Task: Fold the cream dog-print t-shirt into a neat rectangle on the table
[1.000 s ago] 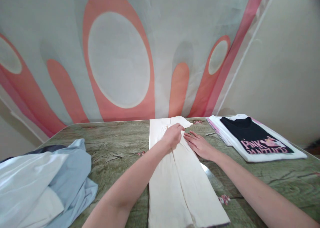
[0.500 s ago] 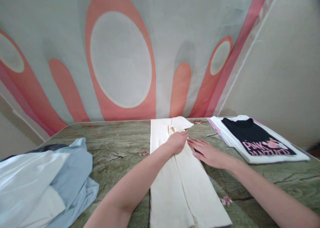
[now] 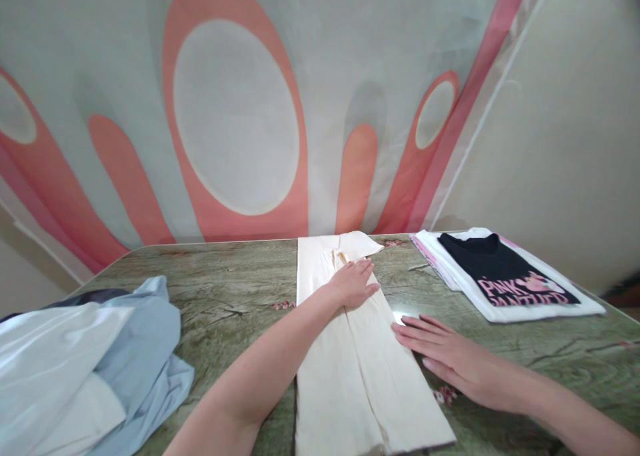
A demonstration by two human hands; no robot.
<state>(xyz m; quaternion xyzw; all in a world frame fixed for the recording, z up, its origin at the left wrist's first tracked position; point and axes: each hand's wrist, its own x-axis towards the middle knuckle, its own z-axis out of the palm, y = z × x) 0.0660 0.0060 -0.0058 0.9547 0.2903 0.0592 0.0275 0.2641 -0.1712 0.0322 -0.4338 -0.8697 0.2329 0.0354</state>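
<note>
A cream garment (image 3: 330, 376), folded into a long narrow strip, lies on the table running away from me. My left hand (image 3: 354, 283) rests flat on its upper part, fingers spread, just below a gathered, puckered spot in the cloth. Beside the strip's right edge is my right hand (image 3: 450, 356), fingers stretched toward the cloth and the fingertips at or very near that edge. Neither hand grips anything. At the far end a cream flap of the garment sticks out to the right.
On the right lies a stack of folded shirts (image 3: 500, 309), topped by a black one with pink lettering. Loose white and light-blue clothes (image 3: 145, 356) are heaped at the left. The wood-patterned table (image 3: 225, 276) meets a pink and grey printed backdrop (image 3: 240, 223).
My right hand has slid toward me along the garment's right edge. My left hand has opened from a curled grip and now lies flat at nearly the same spot.
</note>
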